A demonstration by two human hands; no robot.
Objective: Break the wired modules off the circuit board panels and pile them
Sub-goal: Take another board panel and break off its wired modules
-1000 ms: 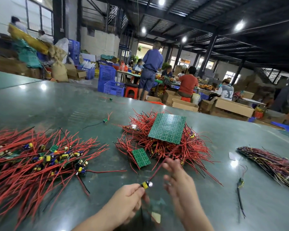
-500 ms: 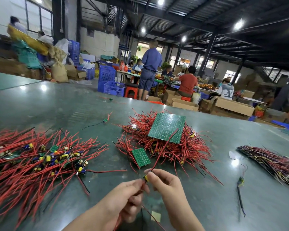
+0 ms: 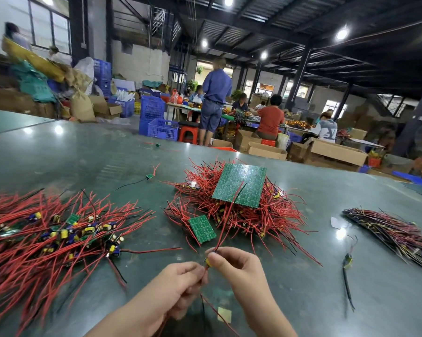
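A small wired module (image 3: 208, 261) with a yellow part sits between my two hands near the table's front edge. My right hand (image 3: 234, 266) pinches it from the right, and its red wire rises toward the panels. My left hand (image 3: 180, 280) grips it from the left, with red and black wires hanging below. Beyond them lies a heap of red-wired panels (image 3: 232, 215) topped by a large green circuit board panel (image 3: 240, 184). A small green panel piece (image 3: 202, 229) leans at the heap's near left. The pile of separated modules (image 3: 47, 237) spreads over the left.
A bundle of dark wired parts (image 3: 394, 232) lies at the right. One loose module (image 3: 347, 260) with a black wire rests near it, and another loose module (image 3: 149, 176) lies further back. A yellowish scrap (image 3: 224, 313) sits by my wrists. People work at tables beyond the green table (image 3: 83, 154).
My hands have come together on the module, which only the left hand held a second ago. Its red wire now points up over the large panel.
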